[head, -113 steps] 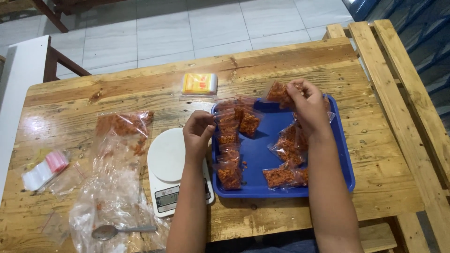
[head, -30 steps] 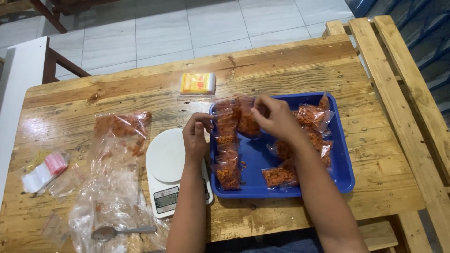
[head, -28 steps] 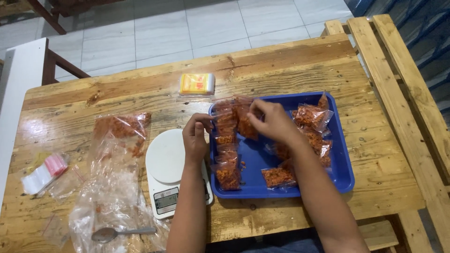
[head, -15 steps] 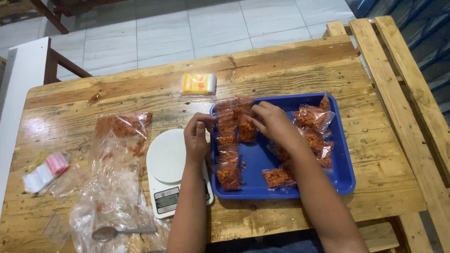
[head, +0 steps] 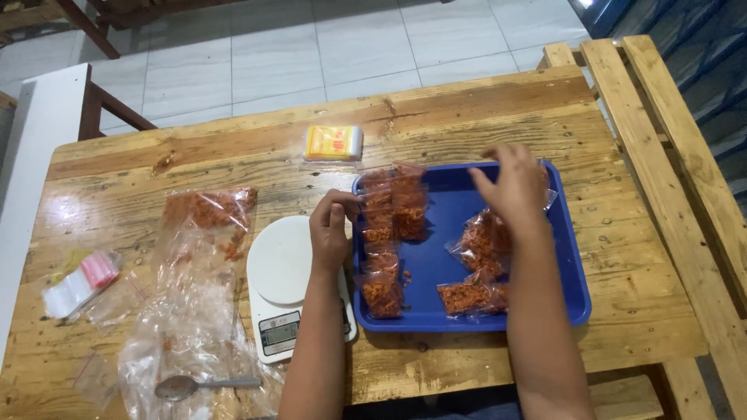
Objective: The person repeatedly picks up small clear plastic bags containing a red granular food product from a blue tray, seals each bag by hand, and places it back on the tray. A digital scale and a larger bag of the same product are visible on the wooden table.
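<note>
A blue tray (head: 436, 264) lies on the wooden table (head: 467, 109) and holds several small clear packets of orange-red crumbs. One row of packets (head: 383, 289) runs along the tray's left side, and more packets (head: 476, 243) lie right of centre. My left hand (head: 331, 233) rests at the tray's left rim with curled fingers gripping it, next to the upper packets (head: 407, 208). My right hand (head: 513, 185) hovers blurred over the tray's far right part, fingers spread, with nothing seen in it.
A white digital scale (head: 282, 268) stands left of the tray. Further left lies a large clear bag with orange crumbs (head: 210, 214), a metal spoon (head: 183, 386) and a stack of small empty bags (head: 82, 280). A yellow pack (head: 333, 143) lies behind the tray. A bench (head: 685, 155) flanks the right.
My right hand has left the packets at the tray's middle and swung to the far right part of the tray. The left hand stays at the rim.
</note>
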